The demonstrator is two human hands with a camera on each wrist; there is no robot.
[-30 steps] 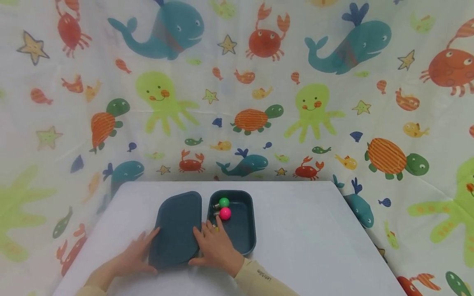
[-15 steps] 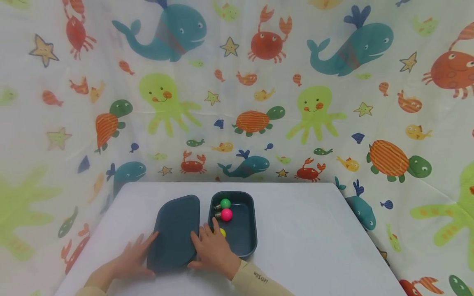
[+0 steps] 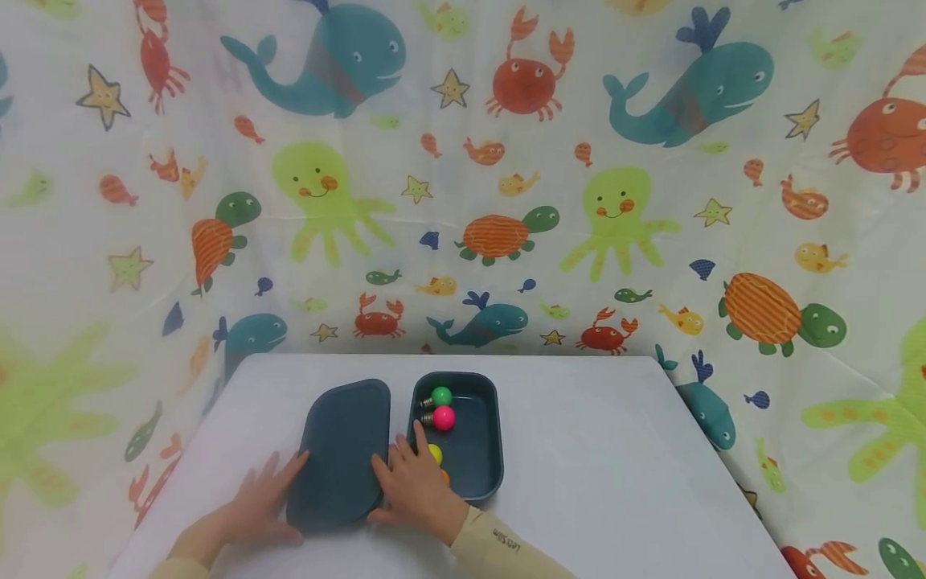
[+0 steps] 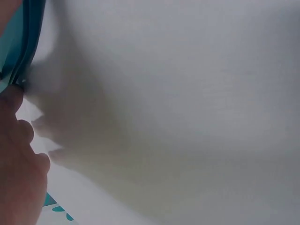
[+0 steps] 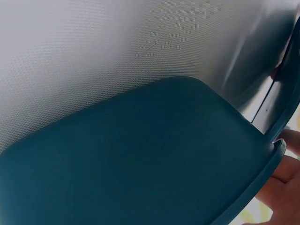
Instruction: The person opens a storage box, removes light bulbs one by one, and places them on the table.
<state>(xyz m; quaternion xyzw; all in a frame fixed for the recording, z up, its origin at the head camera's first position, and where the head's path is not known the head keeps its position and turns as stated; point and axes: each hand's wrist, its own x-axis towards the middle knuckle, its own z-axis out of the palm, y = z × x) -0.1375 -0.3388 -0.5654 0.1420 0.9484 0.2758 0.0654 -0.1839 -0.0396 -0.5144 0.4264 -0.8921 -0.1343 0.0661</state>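
Note:
In the head view a dark blue lid [image 3: 340,450] with rounded corners lies over the white table. My left hand [image 3: 256,507] holds its left side, and a fingertip presses the rim [image 4: 33,33] in the left wrist view. The lid's right edge is held by my right hand [image 3: 419,490], whose outer fingers reach over the matching box [image 3: 494,434]. Inside the box, a green bulb [image 3: 441,396] and a pink bulb [image 3: 444,417] lie side by side. Nearer me, a yellow bulb [image 3: 435,453] and an orange bulb [image 3: 444,477] are partly hidden by the right hand.
The white table [image 3: 600,450] extends to the right of the box. Behind it hangs a cloth [image 3: 463,177] printed with sea animals, which also runs along both sides.
Both hands and the lid have shifted slightly left relative to the box. More of the yellow bulb shows now, and the orange one has come into sight.

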